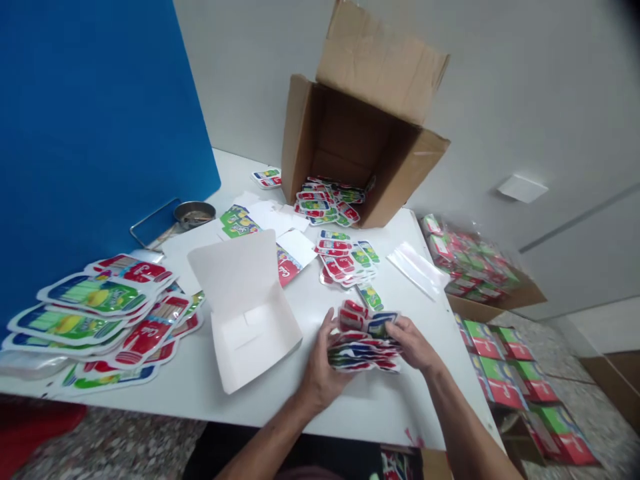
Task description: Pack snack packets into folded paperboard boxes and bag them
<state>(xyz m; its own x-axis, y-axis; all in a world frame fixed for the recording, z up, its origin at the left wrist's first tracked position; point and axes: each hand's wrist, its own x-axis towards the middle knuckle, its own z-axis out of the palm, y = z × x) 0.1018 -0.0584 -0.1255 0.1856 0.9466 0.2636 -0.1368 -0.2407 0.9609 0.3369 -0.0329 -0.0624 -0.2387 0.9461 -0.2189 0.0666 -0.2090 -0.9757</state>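
Note:
A thick stack of small printed packets (361, 353), in red, green and blue, is held between my hands over the front of the table. My left hand (323, 363) cups the stack from its left side, thumb up along the edge. With bent fingers my right hand (411, 341) grips the right end of the upper packets, which lie uneven. Just beyond them is a loose pile of red and green packets (345, 260). To the left stands an open white carton (255, 337), lid raised, with nothing seen inside.
A cardboard box (400, 180) on its side spills packets at the back. Large bottle-shaped packs (100, 307) are piled at left beside a blue panel (100, 100). A metal dish (195, 212), flat cartons (295, 250) and clear bags (417, 267) lie around; packed boxes (500, 380) stand at right.

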